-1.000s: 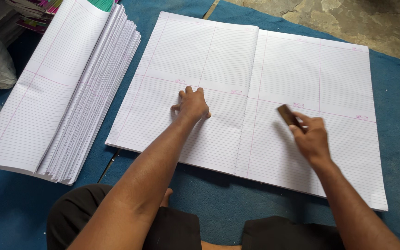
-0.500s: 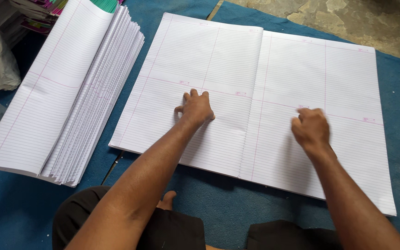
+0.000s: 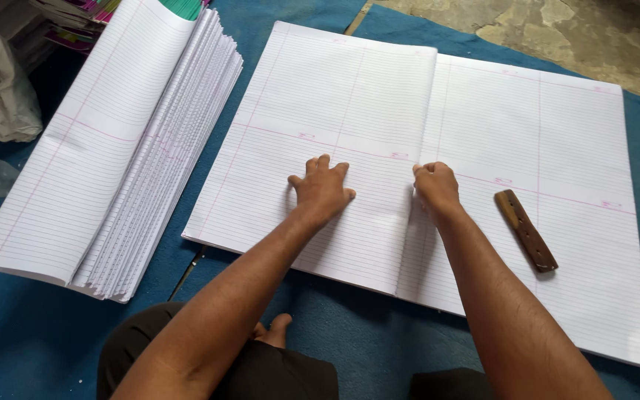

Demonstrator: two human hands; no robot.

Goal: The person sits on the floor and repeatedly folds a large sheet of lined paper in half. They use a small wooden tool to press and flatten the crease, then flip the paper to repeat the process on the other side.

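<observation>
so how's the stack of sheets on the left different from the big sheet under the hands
The stack of folded sheets is thick, with many fanned edges; the open sheet lies thin and flat. The stack is narrower; the open sheet spreads much wider. Nothing touches the stack; the left hand, right hand and a wooden tool rest on the open sheet. Both are white ruled paper on the blue mat.

The sheets [image 3: 349, 96] under the left hand [image 3: 321, 189] and right hand [image 3: 434, 189] are matt white ruled paper, smooth but for a centre fold, and the stack [image 3: 112, 148] toward the mat's left edge is the same paper. The stick [image 3: 525, 230] on the right sheet is dark, worn wood. The mat [image 3: 38, 333] is blue, felt-like cloth; the floor [image 3: 557, 30] past its far edge is rough and mottled.
</observation>
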